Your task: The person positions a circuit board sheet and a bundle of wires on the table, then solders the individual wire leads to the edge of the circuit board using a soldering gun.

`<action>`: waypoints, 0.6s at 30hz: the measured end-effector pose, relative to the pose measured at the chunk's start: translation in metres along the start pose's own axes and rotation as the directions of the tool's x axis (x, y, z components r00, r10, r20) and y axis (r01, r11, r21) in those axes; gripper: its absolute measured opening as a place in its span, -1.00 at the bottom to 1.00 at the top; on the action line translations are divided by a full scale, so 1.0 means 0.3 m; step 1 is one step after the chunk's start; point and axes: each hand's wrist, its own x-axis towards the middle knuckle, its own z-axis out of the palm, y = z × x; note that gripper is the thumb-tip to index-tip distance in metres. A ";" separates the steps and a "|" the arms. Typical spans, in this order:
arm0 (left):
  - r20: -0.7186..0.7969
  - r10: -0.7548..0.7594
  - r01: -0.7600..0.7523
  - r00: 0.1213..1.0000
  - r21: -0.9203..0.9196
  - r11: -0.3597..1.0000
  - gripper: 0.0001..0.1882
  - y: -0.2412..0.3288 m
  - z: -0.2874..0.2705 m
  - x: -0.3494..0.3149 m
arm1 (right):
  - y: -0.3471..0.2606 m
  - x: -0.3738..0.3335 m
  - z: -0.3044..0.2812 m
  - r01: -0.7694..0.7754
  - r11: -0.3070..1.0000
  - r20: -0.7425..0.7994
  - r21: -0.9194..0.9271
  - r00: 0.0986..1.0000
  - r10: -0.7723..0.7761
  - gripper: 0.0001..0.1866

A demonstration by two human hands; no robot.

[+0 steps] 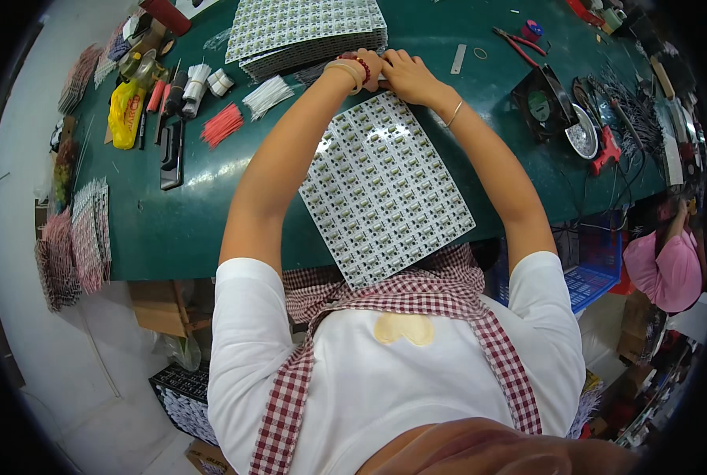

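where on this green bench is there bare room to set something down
Bare green tabletop lies between the black handheld tool and the left forearm, and right of the white circuit panel. Crowded: the far left tools and the right soldering clutter.

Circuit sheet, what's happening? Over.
Both hands, left hand and right hand, grip the far edge of the circuit sheet. Sheet lies flat on green table. Nothing blocking.

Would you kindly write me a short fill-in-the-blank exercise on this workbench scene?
1. Both hands, left hand and right hand, grip the far edge of a panel of small ____.
2. The panel lies on a ____ table.
3. Left of the hands lie bundles of white wires and ____ wires.

Missing words: circuit boards; green; red
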 end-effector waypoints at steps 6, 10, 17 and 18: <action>-0.198 -0.001 -0.009 0.980 -0.047 0.999 -0.34 -0.009 0.069 -0.068 | 0.006 0.010 0.018 0.010 0.997 0.005 -0.081 1.000 -0.010 -0.55; -0.424 0.052 -0.077 0.904 -0.043 0.996 -0.51 -0.025 0.137 -0.063 | 0.004 0.019 0.020 -0.019 0.993 0.008 -0.119 1.000 0.020 -0.53; -0.562 0.107 -0.135 0.820 -0.009 0.991 -0.49 -0.028 0.198 -0.067 | 0.006 -0.004 -0.005 -0.035 0.998 0.015 -0.048 0.999 0.036 -0.53; -0.585 0.115 -0.145 0.803 -0.005 0.989 -0.49 -0.028 0.200 -0.075 | 0.008 -0.004 -0.009 -0.028 0.998 0.027 -0.053 0.999 0.030 -0.51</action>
